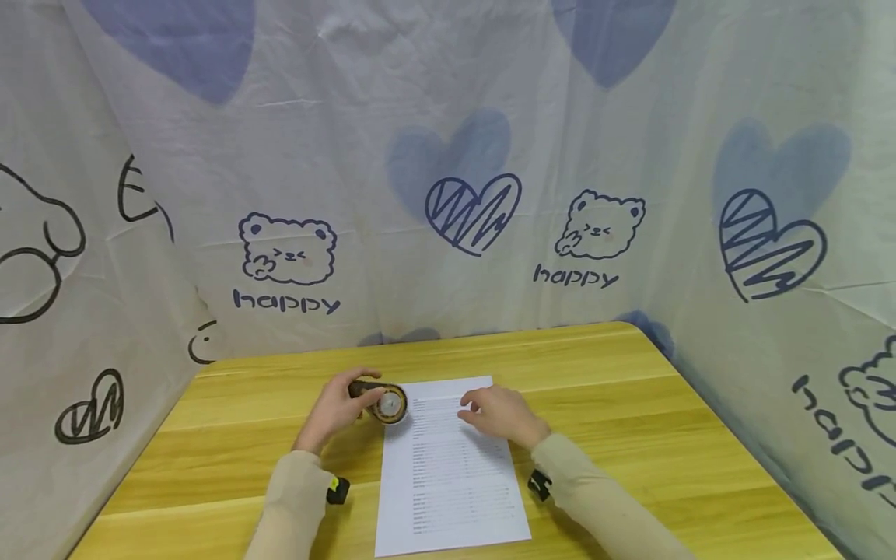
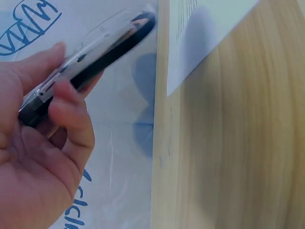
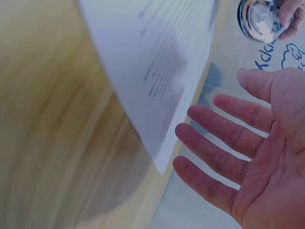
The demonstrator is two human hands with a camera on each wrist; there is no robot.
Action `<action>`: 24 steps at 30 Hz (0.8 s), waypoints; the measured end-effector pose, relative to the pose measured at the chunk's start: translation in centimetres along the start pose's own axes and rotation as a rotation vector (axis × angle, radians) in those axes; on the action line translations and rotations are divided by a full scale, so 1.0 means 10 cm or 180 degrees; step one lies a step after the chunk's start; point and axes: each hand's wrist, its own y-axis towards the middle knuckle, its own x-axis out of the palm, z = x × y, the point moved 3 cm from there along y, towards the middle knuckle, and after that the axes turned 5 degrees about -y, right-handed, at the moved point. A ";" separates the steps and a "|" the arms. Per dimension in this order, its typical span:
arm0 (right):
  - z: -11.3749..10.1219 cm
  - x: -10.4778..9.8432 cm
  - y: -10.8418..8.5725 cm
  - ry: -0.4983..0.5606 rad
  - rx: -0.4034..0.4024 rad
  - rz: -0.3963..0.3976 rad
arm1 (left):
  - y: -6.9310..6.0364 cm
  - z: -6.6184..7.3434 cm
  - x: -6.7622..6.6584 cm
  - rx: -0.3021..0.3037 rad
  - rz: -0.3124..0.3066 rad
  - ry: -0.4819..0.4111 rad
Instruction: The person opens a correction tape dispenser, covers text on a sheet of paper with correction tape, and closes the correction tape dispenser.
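Note:
In the head view my left hand (image 1: 341, 406) holds a black handheld device with a round, clear-faced head (image 1: 390, 404) above the upper left corner of a printed paper sheet (image 1: 455, 498). Seen edge-on in the left wrist view, the device (image 2: 102, 55) has a clear side and a black side. The thumb and fingers of the left hand (image 2: 45, 138) grip its narrower end. Its exact kind is unclear. My right hand (image 1: 502, 412) hovers over the sheet's upper right part, fingers spread and holding nothing, as the right wrist view shows of that hand (image 3: 248, 143).
The sheet lies on a yellow wood-grain table (image 1: 630, 435). A white curtain (image 1: 378, 257) with hearts, bears and lettering hangs behind the table and along both sides. Dark wrist devices sit at both cuffs.

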 end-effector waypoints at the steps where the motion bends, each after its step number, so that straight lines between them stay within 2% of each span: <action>1: -0.01 -0.01 0.00 0.0018 -0.0014 0.0008 | 0.00 0.00 0.01 0.0017 -0.0037 -0.0081; 10: -0.11 -0.02 0.05 0.0099 -0.0035 0.0077 | -0.01 0.09 0.14 0.0231 -0.0486 -0.0502; 14: -0.15 -0.01 0.10 0.0265 -0.0065 0.0177 | 0.01 0.13 0.23 0.0305 -0.0568 -0.0638; 18: -0.19 -0.02 0.14 0.0650 -0.0053 0.0202 | 0.01 0.16 0.31 0.0358 -0.0595 -0.0709; 24: -0.21 -0.01 0.18 0.1384 0.0021 0.0143 | -0.01 0.22 0.43 0.0408 -0.0742 -0.0866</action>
